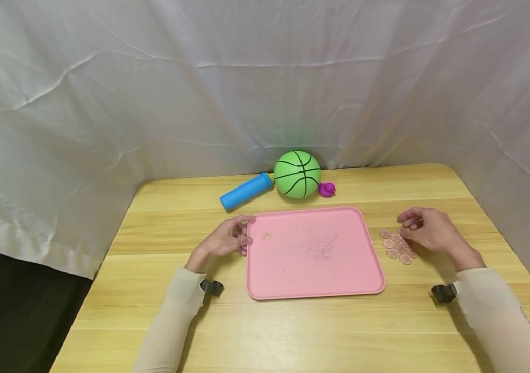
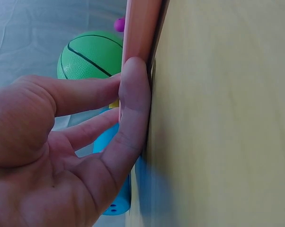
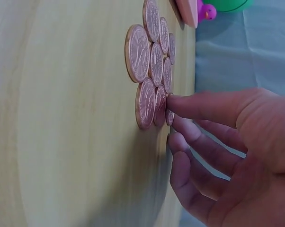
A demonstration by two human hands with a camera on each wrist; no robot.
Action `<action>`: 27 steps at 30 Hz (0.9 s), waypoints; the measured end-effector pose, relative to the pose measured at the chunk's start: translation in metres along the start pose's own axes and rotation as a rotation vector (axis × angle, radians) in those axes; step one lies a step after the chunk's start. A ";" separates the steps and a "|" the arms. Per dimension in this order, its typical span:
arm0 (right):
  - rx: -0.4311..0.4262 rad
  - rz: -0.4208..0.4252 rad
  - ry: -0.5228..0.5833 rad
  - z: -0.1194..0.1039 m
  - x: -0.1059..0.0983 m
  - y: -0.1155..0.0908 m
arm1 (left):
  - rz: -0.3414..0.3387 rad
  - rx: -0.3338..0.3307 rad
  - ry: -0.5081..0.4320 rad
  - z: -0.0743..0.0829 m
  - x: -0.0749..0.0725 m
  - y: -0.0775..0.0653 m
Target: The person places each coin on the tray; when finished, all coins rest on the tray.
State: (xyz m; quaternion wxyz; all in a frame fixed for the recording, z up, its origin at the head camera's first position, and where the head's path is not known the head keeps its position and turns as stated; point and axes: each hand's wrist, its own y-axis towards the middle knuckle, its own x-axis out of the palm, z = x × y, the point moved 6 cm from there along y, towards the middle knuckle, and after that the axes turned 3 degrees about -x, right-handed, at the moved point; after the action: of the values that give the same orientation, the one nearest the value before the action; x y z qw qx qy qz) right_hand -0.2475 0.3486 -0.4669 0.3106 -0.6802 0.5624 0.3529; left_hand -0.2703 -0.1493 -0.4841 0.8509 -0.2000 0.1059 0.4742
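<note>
In the head view, a pink tray (image 1: 311, 282) lies on the table with one coin (image 1: 267, 236) near its left edge. My left hand (image 1: 224, 237) holds the tray's left rim; in the left wrist view the thumb and a finger meet at the tray's edge (image 2: 141, 35). To the tray's right lies a cluster of several copper-coloured coins (image 1: 392, 253). At the cluster's far right side is my right hand (image 1: 428, 229). The right wrist view shows its thumb and fingertip at a coin (image 3: 170, 117) on the edge of the group, the other fingers curled below.
Behind the tray are a green basketball (image 1: 297, 175), a blue cylindrical pump (image 1: 246, 191) and a purple rubber duck (image 1: 327, 189). The wooden table (image 1: 265, 336) is bounded by a pale hanging cloth (image 1: 227, 93) at the back and sides.
</note>
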 end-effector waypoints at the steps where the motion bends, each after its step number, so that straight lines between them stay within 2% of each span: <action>1: -0.006 -0.003 -0.002 0.000 0.001 0.001 | 0.001 -0.001 0.003 0.000 0.000 0.000; 13: -0.009 -0.087 -0.004 -0.002 0.009 0.009 | 0.001 0.005 -0.002 0.002 0.001 -0.001; 20: 0.006 -0.050 0.003 -0.005 0.008 0.007 | 0.005 -0.004 -0.001 0.001 0.001 0.000; 27: 0.035 -0.007 0.054 -0.009 0.008 0.007 | 0.000 -0.002 -0.001 0.001 0.001 0.000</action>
State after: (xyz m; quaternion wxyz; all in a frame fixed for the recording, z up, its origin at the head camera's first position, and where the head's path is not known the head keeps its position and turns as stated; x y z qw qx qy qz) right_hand -0.2524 0.3356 -0.4688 0.3083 -0.6859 0.5745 0.3233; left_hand -0.2695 -0.1478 -0.4839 0.8508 -0.2006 0.1047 0.4743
